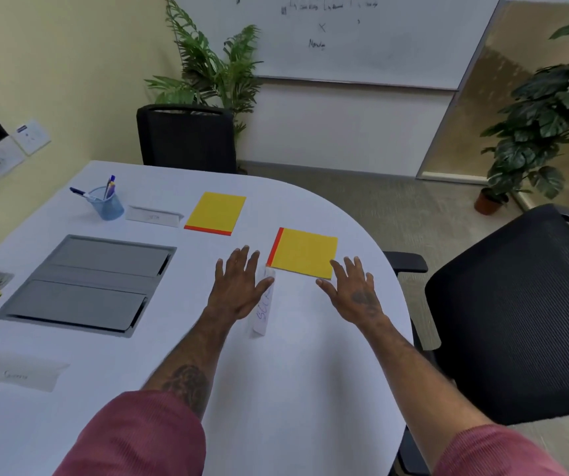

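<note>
Head view: right hand (355, 293) at notepad (303, 252) corner, near table edge (404, 304).

Place: an office meeting room.
Board: whiteboard (362, 39) with marker notes on the wall, far beyond the fingers (242, 266).
Worktop: rounded white worktop (293, 372) beneath the fingers, with a grey cable hatch (87, 283) set in it to their left.
Seating: black mesh far chair (187, 135) across from the fingers; black mesh near chair (517, 304) to their right.
Stationery: yellow notepad (302, 252) just ahead of the fingers, folded name card (264, 310) beside them, pen cup (106, 202) further off to the left.
Fittings: wall sockets (32, 137) far left; potted plant (207, 70) in the corner beyond.
</note>
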Tool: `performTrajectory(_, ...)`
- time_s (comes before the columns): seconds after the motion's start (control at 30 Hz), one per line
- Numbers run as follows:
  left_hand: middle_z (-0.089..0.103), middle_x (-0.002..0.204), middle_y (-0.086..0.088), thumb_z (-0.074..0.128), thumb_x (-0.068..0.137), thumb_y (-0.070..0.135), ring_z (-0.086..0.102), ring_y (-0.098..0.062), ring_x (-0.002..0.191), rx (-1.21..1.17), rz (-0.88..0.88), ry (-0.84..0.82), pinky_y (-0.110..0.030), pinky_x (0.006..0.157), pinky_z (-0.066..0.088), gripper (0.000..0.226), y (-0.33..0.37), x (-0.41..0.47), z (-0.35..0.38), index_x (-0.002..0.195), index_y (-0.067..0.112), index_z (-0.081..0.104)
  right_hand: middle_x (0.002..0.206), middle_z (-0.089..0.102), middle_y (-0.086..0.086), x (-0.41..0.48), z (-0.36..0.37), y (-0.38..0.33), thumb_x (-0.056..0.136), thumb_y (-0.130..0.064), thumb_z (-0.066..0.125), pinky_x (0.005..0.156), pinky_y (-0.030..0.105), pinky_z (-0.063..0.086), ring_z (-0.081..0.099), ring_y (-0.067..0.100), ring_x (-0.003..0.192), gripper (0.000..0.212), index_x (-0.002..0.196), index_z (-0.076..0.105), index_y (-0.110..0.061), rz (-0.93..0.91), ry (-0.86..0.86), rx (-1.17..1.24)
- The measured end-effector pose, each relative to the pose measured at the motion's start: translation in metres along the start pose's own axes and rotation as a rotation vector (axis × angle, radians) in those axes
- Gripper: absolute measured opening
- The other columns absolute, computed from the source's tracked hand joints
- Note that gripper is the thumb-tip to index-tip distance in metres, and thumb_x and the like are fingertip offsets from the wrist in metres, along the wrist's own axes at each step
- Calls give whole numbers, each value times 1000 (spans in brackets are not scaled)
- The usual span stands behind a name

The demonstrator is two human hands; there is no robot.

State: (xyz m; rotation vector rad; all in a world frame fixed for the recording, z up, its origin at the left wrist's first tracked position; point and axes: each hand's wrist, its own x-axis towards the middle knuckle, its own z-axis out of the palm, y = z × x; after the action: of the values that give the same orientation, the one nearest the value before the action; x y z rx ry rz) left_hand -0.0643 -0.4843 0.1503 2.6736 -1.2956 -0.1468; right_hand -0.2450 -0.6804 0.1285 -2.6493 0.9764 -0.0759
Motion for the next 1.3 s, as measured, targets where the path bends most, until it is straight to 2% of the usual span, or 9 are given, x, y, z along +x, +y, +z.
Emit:
performTrajectory(0.17, 7, 165, -7, 20, 95, 67, 7, -25, 151, -38, -43, -33, -52, 119, 7, 78, -5, 42, 27, 157, 19, 14, 162, 19, 11, 45, 24, 19, 98, -62, 32, 118, 51, 17, 6, 27, 152, 69, 154, 27, -22, 24, -55, 10)
performTrajectory(0.3, 9, 164, -8, 36, 98, 58, 12, -27, 150, -147, -101, -89, -48, 116, 23, 74, -6, 87, 52, 156, 18, 16, 161, 21, 12, 84, 45, 40, 97, -61, 36, 115, 47, 25, 13, 28, 150, 69, 153, 29, -21, 42, -106, 49)
performTrajectory(0.47, 16, 163, -10, 39, 98, 56, 15, -28, 149, -181, -137, -162, -48, 114, 27, 73, -5, 145, 84, 155, 14, 20, 159, 23, 10, 134, 74, 64, 97, -61, 38, 109, 46, 36, 22, 28, 144, 69, 153, 28, -23, 95, -190, 139)
performTrajectory(0.7, 29, 157, -14, 45, 99, 50, 28, -32, 143, -297, -275, -253, -46, 113, 29, 72, -2, 215, 120, 153, 9, 25, 157, 26, 11, 180, 117, 71, 98, -57, 42, 112, 39, 29, 27, 29, 142, 67, 152, 31, -20, 175, -241, 266)
performTrajectory(0.9, 52, 136, -17, 51, 93, 55, 48, -36, 124, -355, -370, -348, -48, 102, 43, 64, -8, 245, 149, 137, 9, 47, 157, 24, 10, 194, 142, 67, 99, -53, 42, 111, 37, 31, 26, 30, 140, 62, 149, 34, -17, 216, -189, 223)
performTrajectory(1.0, 58, 129, -15, 53, 92, 54, 54, -34, 117, -432, -418, -336, -45, 97, 46, 61, -8, 251, 158, 132, 8, 52, 158, 24, 10, 195, 150, 66, 99, -52, 43, 110, 38, 33, 25, 30, 139, 57, 145, 39, -17, 236, -161, 231)
performTrajectory(1.07, 58, 131, -17, 54, 93, 51, 53, -34, 120, -473, -468, -297, -41, 98, 44, 60, -4, 255, 157, 132, 5, 52, 158, 23, 10, 195, 153, 65, 99, -51, 42, 109, 40, 34, 24, 31, 139, 55, 142, 43, -16, 242, -153, 234)
performTrajectory(1.17, 53, 138, -18, 58, 94, 45, 49, -34, 126, -642, -649, -259, -37, 99, 41, 61, 1, 261, 153, 134, 0, 51, 159, 22, 10, 193, 153, 66, 100, -50, 43, 110, 41, 35, 22, 30, 140, 55, 141, 44, -15, 253, -148, 245)
performTrajectory(1.3, 67, 118, -14, 66, 90, 34, 62, -31, 109, -872, -663, -198, -44, 96, 51, 38, 1, 265, 146, 112, 4, 68, 159, 21, 9, 190, 149, 68, 99, -50, 45, 111, 41, 34, 21, 29, 141, 61, 148, 36, -14, 307, -126, 286)
